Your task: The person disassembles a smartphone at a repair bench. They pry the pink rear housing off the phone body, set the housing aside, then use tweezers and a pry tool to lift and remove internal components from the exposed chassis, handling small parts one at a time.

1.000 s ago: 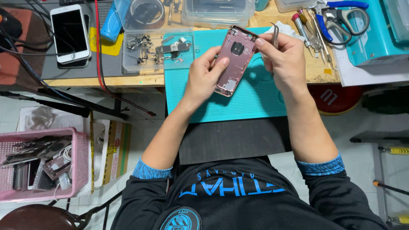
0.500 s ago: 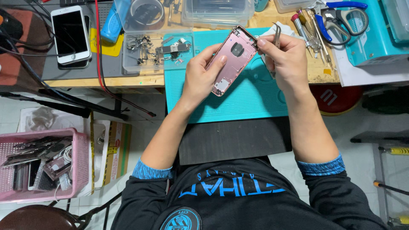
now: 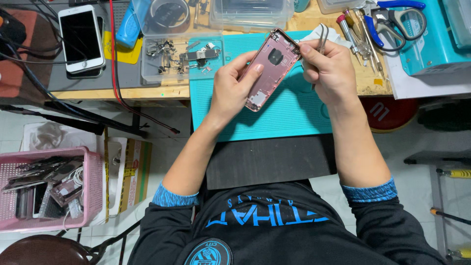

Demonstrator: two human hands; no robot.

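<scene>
Rose-gold metal phone housing (image 3: pixel 269 72), emptied to a bare shell with its inner side up, is held tilted above the teal perforated work mat (image 3: pixel 294 118) on the wooden counter (image 3: pixel 122 92). The left hand (image 3: pixel 234 87) closes its grip around the shell's lower edge, thumb lying across the inside. The right hand (image 3: pixel 329 68) pinches the top corner of the shell with its fingertips while the same grip is also closed on the slim steel tweezers (image 3: pixel 321 41), whose tips point away from the body.

Judging by how things lie, the strip-down looks largely done: the housing shows only its camera hole and a few small fittings, and the removed parts sit in the clear plastic tray (image 3: pixel 179 56) just beside the mat. Whatever is left is small work inside the shell.

By count: one housing, one pair of tweezers, one mat, one parts tray, one white-fronted smartphone (image 3: pixel 81 38) lying apart at the left, one pair of blue-handled scissors (image 3: pixel 392 17), and one pink plastic basket (image 3: pixel 46 189) of scrap on the floor.
</scene>
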